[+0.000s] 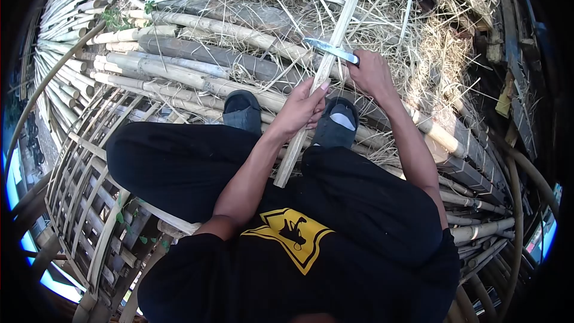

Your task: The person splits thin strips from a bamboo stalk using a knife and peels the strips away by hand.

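Observation:
My left hand (301,107) is closed around a split bamboo strip (290,157), which slants from near my lap up toward the straw ahead of me. In my right hand (372,73) is a knife (332,49), gripped by its dark handle. Its blade points left and lies across the upper part of the strip, beyond my left hand. Whether the edge bites into the bamboo I cannot tell. Most of the knife's handle is hidden in my fingers.
Bamboo poles (197,81) lie side by side under my sandals (242,111). Shavings and straw (388,18) cover much of the ground ahead. A woven bamboo lattice (84,191) stands at my left, and more poles (484,230) are stacked at my right.

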Tool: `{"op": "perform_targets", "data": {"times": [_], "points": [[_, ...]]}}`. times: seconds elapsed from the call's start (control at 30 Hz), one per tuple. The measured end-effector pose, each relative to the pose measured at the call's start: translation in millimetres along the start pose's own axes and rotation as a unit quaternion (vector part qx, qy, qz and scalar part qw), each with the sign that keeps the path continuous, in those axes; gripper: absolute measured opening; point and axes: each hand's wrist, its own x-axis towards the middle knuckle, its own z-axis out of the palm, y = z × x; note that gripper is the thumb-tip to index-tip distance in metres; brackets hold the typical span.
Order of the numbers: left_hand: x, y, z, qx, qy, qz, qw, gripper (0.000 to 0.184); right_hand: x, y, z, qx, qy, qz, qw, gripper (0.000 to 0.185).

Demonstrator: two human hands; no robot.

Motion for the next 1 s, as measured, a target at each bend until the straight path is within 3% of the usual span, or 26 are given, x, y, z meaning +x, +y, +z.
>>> {"op": "perform_targets", "data": {"times": [0.07, 0.43, 0.77, 0.83, 0.87, 0.9, 0.97, 1.0], "points": [[0.1, -1.8, -0.3, 0.008, -0.007, -0.003, 1.0, 0.02, 6.5, 8.5, 7.0, -0.046, -0.003, 0.022, 0.999, 0.024], [-4.1, 5.2, 5.8, 0.038, 0.016, -0.03, 0.999, 0.019, 14.0, -0.6, 11.5, -0.006, -0.023, 0.042, 0.999, 0.023], [-2.1, 16.2, 14.3, 0.032, 0.047, -0.029, 0.998, 0.018, 51.3, 14.8, 2.2, -0.075, -0.03, -0.039, 0.996, 0.021], [-5.4, 22.3, 19.4, 0.031, 0.048, -0.026, 0.998, 0.018, 51.8, 11.8, -12.6, -0.087, -0.014, -0.013, 0.996, 0.028], [-18.9, 25.7, 22.8, 0.031, 0.047, -0.027, 0.998, 0.018, 75.0, 44.0, -25.8, 0.044, -0.012, 0.22, 0.974, 0.037], [-42.8, 29.8, 26.3, 0.048, 0.015, -0.034, 0.998, 0.018, 92.1, 120.5, -44.5, 0.129, 0.099, 0.278, 0.947, 0.042], [-63.8, 44.5, 19.0, 0.05, 0.001, -0.043, 0.998, 0.017, 65.9, 168.9, -127.3, 0.01, 0.209, 0.315, 0.926, 0.042], [-57.5, 49.4, 7.9, 0.046, 0.032, 0.003, 0.998, 0.016, 53.3, 178.1, -150.5, -0.038, 0.271, 0.314, 0.909, 0.044]]}}
